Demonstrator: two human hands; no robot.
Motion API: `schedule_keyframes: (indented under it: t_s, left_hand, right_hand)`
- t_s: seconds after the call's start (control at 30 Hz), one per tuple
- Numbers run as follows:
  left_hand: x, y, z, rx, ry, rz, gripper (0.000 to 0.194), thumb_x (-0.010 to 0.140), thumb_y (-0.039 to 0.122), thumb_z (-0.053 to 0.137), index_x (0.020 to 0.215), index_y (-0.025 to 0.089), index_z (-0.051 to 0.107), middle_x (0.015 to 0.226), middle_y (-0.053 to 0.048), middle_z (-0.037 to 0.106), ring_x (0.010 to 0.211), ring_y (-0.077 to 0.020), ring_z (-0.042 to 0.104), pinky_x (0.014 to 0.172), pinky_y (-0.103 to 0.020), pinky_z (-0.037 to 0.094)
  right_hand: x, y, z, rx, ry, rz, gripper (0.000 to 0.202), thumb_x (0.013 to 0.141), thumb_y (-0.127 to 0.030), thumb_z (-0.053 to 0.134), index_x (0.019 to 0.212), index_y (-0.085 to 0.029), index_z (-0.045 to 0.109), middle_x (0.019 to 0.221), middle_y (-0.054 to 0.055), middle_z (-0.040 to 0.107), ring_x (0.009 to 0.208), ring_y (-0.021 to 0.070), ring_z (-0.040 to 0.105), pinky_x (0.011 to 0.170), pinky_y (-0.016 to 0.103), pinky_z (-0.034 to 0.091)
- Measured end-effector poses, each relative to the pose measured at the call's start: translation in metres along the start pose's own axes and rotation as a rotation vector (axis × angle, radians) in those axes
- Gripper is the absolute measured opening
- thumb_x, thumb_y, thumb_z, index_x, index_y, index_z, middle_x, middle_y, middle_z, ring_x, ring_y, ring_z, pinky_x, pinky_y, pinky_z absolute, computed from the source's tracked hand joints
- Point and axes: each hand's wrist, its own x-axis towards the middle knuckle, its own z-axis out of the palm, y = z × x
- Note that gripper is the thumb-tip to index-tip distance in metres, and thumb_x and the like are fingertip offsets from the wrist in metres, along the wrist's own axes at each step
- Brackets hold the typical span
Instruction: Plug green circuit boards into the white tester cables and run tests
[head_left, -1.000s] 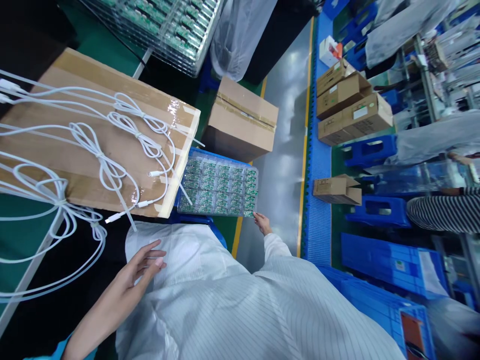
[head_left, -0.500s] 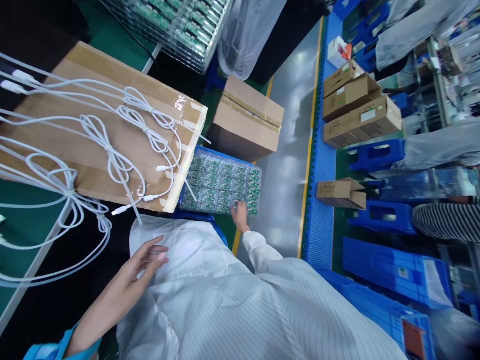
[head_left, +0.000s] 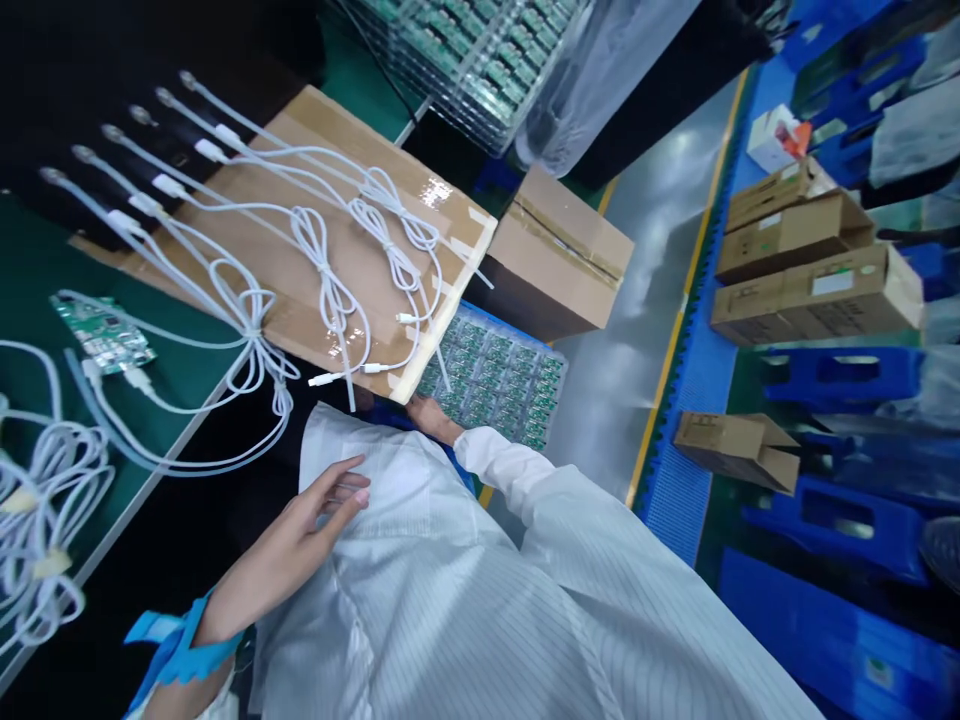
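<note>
My left hand (head_left: 322, 515), with a blue band at its wrist, hovers over the lap of the pale striped gown, fingers apart and holding nothing. My right hand (head_left: 433, 418) reaches to the near edge of a clear tray of green circuit boards (head_left: 495, 375); its fingertips go out of sight by the corner of the cardboard sheet (head_left: 300, 270). Whether it holds anything is hidden. Bundled white cables (head_left: 322, 265) lie across the cardboard. A green circuit board (head_left: 109, 335) with two white plugs sits on the green table at the left.
A closed cardboard box (head_left: 566, 245) stands beyond the tray. Stacked clear trays of boards (head_left: 480, 70) are at the top. Coiled white cables (head_left: 45, 520) lie at the lower left. Open cartons (head_left: 817, 290) and blue stools (head_left: 840, 375) stand at the right.
My right hand has moved left, from the tray's near right part to the cardboard corner. The view has turned, bringing the circuit board and coiled cables in at the left. My left hand keeps its pose.
</note>
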Motion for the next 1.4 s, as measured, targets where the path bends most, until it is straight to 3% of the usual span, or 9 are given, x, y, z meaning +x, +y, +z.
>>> schedule_keyframes:
  t_s: [0.13,0.23,0.37,0.4,0.47,0.63,0.97,1.23,1.4]
  left_hand:
    - [-0.003,-0.009,0.001,-0.022,-0.005,0.0,0.064,0.093,0.066,0.057,0.142,0.026,0.056,0.128,-0.012,0.071,0.114,-0.0256,0.071,0.101,-0.04,0.058]
    - [-0.005,-0.024,-0.001,-0.051,0.017,-0.011,0.065,0.091,0.067,0.06,0.143,0.027,0.056,0.129,-0.011,0.071,0.116,-0.0262,0.071,0.104,-0.042,0.057]
    - [-0.002,-0.044,-0.007,-0.126,0.035,-0.026,0.068,0.087,0.068,0.065,0.141,0.028,0.058,0.128,-0.011,0.073,0.112,-0.028,0.074,0.099,-0.04,0.061]
    - [-0.001,-0.047,-0.008,-0.135,0.033,-0.026,0.068,0.086,0.068,0.066,0.141,0.028,0.058,0.127,-0.011,0.073,0.111,-0.0286,0.074,0.097,-0.04,0.062]
    - [0.003,-0.048,-0.008,-0.136,0.032,-0.013,0.069,0.085,0.069,0.067,0.14,0.027,0.06,0.126,-0.011,0.074,0.11,-0.0296,0.075,0.096,-0.042,0.062]
    - [0.01,-0.035,-0.003,-0.082,0.029,0.006,0.071,0.084,0.071,0.066,0.14,0.027,0.06,0.125,-0.012,0.074,0.111,-0.0297,0.075,0.095,-0.043,0.063]
    - [0.018,-0.026,0.003,-0.021,-0.005,0.026,0.068,0.086,0.069,0.064,0.139,0.028,0.06,0.128,-0.011,0.073,0.115,-0.0288,0.073,0.098,-0.042,0.061]
    - [0.019,-0.031,0.003,-0.017,-0.008,0.029,0.065,0.087,0.068,0.064,0.139,0.029,0.06,0.127,-0.012,0.073,0.115,-0.0289,0.073,0.097,-0.043,0.061]
    - [0.016,-0.03,0.002,-0.017,0.004,0.048,0.065,0.089,0.066,0.063,0.142,0.029,0.058,0.128,-0.012,0.072,0.117,-0.0293,0.071,0.1,-0.044,0.06]
  right_hand:
    - [-0.008,0.003,0.002,-0.015,0.087,0.076,0.033,0.098,-0.015,0.054,0.13,-0.012,0.062,0.136,0.02,0.06,0.118,0.0286,0.062,0.102,0.042,0.054]
    - [-0.026,0.024,-0.001,-0.034,0.235,0.23,0.046,0.103,-0.03,0.049,0.142,-0.006,0.051,0.151,0.028,0.046,0.142,0.0351,0.043,0.116,0.053,0.042]
    - [-0.082,0.087,-0.006,0.057,0.667,0.904,0.064,0.105,-0.039,0.037,0.154,0.003,0.036,0.164,0.033,0.026,0.157,0.0375,0.019,0.124,0.06,0.027]
    - [-0.099,0.104,-0.005,0.088,0.71,1.099,0.066,0.105,-0.038,0.035,0.155,0.005,0.033,0.165,0.035,0.024,0.158,0.0373,0.018,0.124,0.059,0.025]
    - [-0.133,0.133,-0.003,0.115,0.721,1.246,0.068,0.103,-0.035,0.032,0.153,0.012,0.032,0.161,0.042,0.026,0.156,0.0409,0.024,0.122,0.063,0.025]
    - [-0.185,0.168,0.007,0.151,0.66,1.215,0.058,0.102,-0.039,0.039,0.14,0.003,0.053,0.147,0.036,0.051,0.143,0.038,0.044,0.116,0.056,0.036]
    - [-0.21,0.224,-0.01,0.181,0.571,1.064,0.05,0.095,-0.016,0.036,0.138,0.0,0.057,0.145,0.025,0.059,0.141,0.0252,0.047,0.12,0.04,0.036]
    - [-0.229,0.214,-0.013,0.182,0.512,1.057,0.053,0.094,-0.018,0.038,0.141,-0.002,0.055,0.153,0.024,0.051,0.147,0.0256,0.04,0.123,0.04,0.032]
    - [-0.229,0.17,0.002,0.141,0.568,1.216,0.055,0.096,-0.019,0.033,0.142,0.009,0.045,0.144,0.038,0.046,0.141,0.0367,0.043,0.118,0.053,0.034]
